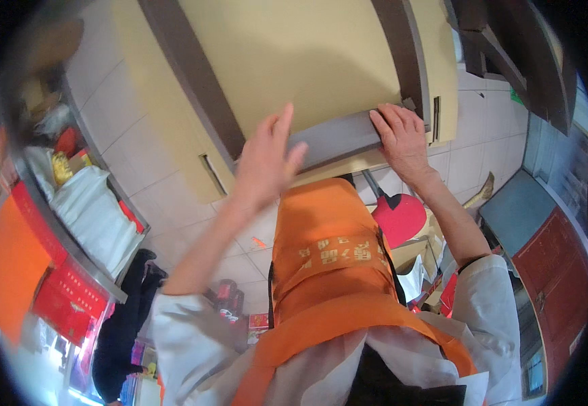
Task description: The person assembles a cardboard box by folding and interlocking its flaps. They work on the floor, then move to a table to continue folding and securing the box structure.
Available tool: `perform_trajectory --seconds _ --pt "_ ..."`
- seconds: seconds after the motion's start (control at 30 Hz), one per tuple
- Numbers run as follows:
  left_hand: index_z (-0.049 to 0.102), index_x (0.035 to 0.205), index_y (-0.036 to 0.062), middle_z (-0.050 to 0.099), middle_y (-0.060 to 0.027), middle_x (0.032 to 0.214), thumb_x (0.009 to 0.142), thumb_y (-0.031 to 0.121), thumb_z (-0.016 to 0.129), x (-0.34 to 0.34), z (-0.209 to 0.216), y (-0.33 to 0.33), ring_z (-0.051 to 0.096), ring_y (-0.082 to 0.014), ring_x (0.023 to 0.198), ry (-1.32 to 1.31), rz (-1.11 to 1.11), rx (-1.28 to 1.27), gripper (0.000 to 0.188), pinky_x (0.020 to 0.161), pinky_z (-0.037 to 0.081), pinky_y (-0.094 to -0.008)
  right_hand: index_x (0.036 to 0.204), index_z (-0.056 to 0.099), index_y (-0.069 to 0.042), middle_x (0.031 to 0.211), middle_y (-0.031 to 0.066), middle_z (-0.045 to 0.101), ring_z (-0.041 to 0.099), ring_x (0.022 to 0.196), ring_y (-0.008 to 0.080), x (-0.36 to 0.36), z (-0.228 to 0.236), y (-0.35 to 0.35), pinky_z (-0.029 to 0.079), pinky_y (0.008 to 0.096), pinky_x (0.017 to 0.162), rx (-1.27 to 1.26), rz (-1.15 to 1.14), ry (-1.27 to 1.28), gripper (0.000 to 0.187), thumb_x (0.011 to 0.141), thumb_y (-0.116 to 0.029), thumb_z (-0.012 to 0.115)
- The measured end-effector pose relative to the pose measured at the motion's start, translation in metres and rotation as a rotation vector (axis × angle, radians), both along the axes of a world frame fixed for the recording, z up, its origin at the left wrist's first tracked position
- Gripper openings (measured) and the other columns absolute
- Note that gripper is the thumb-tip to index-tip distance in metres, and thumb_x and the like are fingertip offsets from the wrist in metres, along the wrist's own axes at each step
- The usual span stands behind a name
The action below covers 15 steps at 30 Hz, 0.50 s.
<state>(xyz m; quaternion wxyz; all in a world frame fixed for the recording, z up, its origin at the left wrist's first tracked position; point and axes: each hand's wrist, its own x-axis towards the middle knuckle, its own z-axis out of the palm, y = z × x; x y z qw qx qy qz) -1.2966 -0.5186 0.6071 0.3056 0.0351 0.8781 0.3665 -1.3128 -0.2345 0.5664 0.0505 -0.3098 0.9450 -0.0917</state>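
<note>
In front of me lies a large cream board (294, 61) with dark brown strips (196, 74) along its sides. A grey-brown strip (338, 141) crosses its near end. My right hand (403, 141) has its fingers curled over the right end of that cross strip. Over the left end, my left hand (265, 162) is raised with thumb and fingers apart, slightly blurred and holding nothing. Slots show at the board's near corners, one dark slot (211, 174) on the left and another slot (436, 119) on the right.
An orange apron (328, 237) covers my front. By my right side is a red rounded object (399, 220) with a grey bar, near cardboard (412, 254). Shelving with white bags (98, 206) stands left. Dark wooden pieces (510, 54) rise far right, above a red-brown cabinet (554, 277).
</note>
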Motion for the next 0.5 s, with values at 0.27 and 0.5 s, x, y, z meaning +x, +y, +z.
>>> perform_trajectory --seconds 0.27,0.5 --pt "0.055 0.113 0.0074 0.055 -0.0117 0.115 0.068 0.033 0.074 0.07 -0.053 0.042 0.051 -0.0265 0.108 0.768 -0.015 -0.535 0.056 0.09 0.042 -0.0417 0.114 0.053 -0.012 0.112 0.0059 0.053 0.051 0.103 0.0246 -0.002 0.004 -0.007 0.039 0.0393 0.085 0.082 0.043 -0.069 0.054 0.063 -0.015 0.072" --pt "0.053 0.084 0.0084 0.056 -0.0063 0.084 0.07 0.043 0.071 0.041 -0.048 0.021 0.055 -0.0221 0.079 0.442 -0.224 -0.348 0.042 0.068 0.042 -0.0416 0.092 0.05 -0.012 0.086 0.006 0.052 0.052 0.089 0.0237 -0.028 0.009 -0.005 0.039 0.0371 0.073 0.228 0.287 -0.259 0.033 0.07 -0.024 0.071"
